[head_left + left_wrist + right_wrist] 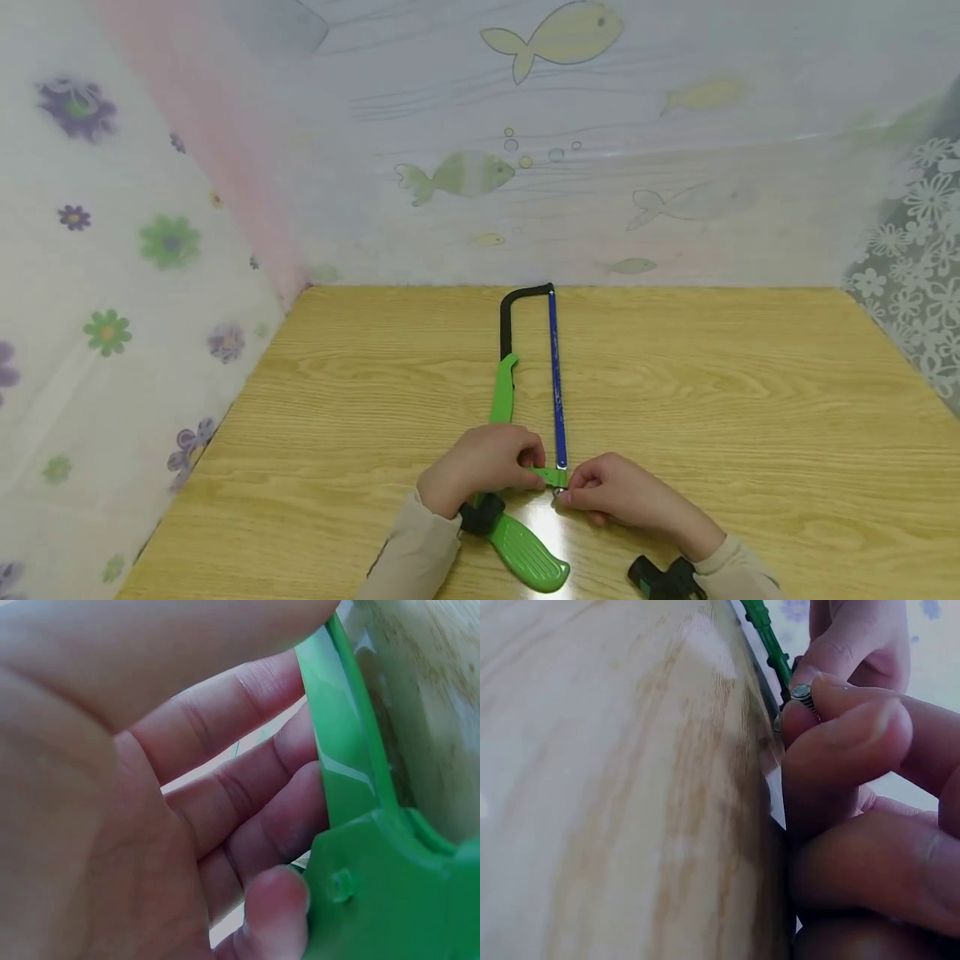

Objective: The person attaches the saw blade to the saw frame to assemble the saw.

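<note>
A hacksaw (pixel 504 392) with a green and black frame and a green handle (pixel 531 554) lies on the table, its blue blade (pixel 557 375) on the right side. My left hand (pixel 491 458) reaches over the frame and holds its short green arm (pixel 555 477) at the near end of the blade. In the left wrist view, the fingers curl behind the green frame (pixel 349 750). Thumb and forefinger of my right hand (pixel 618 493) pinch the small metal wing nut (pixel 558 493) below that arm. A threaded bolt end (pixel 802 693) pokes out between those fingertips, which hide most of the nut.
The wooden table (pixel 360 367) runs back to a wall covering (pixel 420 100) printed with fish. A flower-printed sheet (pixel 105 275) borders it on the left, and a grey flower-patterned sheet (pixel 926 250) on the right. Dark camera mounts sit at both wrists.
</note>
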The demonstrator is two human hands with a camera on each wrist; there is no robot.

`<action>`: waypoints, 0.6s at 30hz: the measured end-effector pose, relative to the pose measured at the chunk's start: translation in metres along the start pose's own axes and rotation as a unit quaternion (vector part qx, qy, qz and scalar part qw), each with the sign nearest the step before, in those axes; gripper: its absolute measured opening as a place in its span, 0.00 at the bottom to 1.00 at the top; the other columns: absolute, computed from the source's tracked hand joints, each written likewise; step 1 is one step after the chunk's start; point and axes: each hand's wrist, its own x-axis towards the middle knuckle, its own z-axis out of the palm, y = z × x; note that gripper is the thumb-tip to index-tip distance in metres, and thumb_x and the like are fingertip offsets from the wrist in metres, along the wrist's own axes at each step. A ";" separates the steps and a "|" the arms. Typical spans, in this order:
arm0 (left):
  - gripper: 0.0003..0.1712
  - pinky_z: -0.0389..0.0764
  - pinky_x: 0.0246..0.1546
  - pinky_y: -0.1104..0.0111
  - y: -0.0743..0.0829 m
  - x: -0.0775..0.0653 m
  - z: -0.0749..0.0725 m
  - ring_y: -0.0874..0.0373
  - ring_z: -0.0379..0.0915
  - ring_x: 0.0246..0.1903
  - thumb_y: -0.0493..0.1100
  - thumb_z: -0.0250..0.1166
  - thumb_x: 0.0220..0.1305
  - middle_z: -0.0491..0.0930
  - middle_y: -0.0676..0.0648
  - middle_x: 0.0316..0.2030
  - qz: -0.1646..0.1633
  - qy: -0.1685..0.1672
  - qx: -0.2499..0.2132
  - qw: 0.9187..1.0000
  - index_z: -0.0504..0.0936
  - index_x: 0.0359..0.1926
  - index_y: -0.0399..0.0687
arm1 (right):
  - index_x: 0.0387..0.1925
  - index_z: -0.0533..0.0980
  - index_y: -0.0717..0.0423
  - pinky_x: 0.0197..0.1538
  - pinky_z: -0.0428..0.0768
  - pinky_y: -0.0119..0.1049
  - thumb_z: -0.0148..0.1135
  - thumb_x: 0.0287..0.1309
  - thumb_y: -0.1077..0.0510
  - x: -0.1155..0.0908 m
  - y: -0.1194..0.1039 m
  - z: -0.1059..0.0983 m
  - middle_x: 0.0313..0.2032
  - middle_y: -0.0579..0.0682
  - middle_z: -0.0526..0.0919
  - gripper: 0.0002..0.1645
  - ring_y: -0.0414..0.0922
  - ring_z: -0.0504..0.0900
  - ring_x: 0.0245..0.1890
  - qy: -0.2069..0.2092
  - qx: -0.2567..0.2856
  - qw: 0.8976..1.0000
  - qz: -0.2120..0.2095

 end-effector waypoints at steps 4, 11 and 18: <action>0.09 0.64 0.22 0.74 0.000 0.000 0.000 0.68 0.62 0.20 0.53 0.68 0.47 0.67 0.62 0.20 0.002 -0.001 0.002 1.000 0.76 0.26 0.62 | 0.18 0.75 0.54 0.17 0.60 0.28 0.60 0.52 0.45 0.000 -0.001 0.000 0.09 0.44 0.69 0.19 0.36 0.63 0.10 -0.006 -0.009 1.000 -0.001; 0.09 0.65 0.23 0.73 -0.001 0.001 0.002 0.68 0.63 0.21 0.54 0.68 0.47 0.68 0.62 0.21 0.003 0.001 0.008 1.000 0.75 0.26 0.63 | 0.18 0.75 0.52 0.17 0.60 0.29 0.57 0.54 0.43 0.000 -0.002 -0.002 0.09 0.42 0.70 0.20 0.35 0.62 0.10 -0.017 -0.023 1.000 -0.005; 0.09 0.64 0.23 0.73 -0.001 0.000 0.001 0.68 0.63 0.21 0.54 0.68 0.47 0.67 0.62 0.21 -0.001 0.000 0.008 1.000 0.75 0.26 0.63 | 0.15 0.72 0.54 0.14 0.57 0.29 0.54 0.55 0.41 0.000 -0.003 -0.004 0.09 0.42 0.71 0.24 0.35 0.57 0.08 -0.018 -0.034 0.999 -0.006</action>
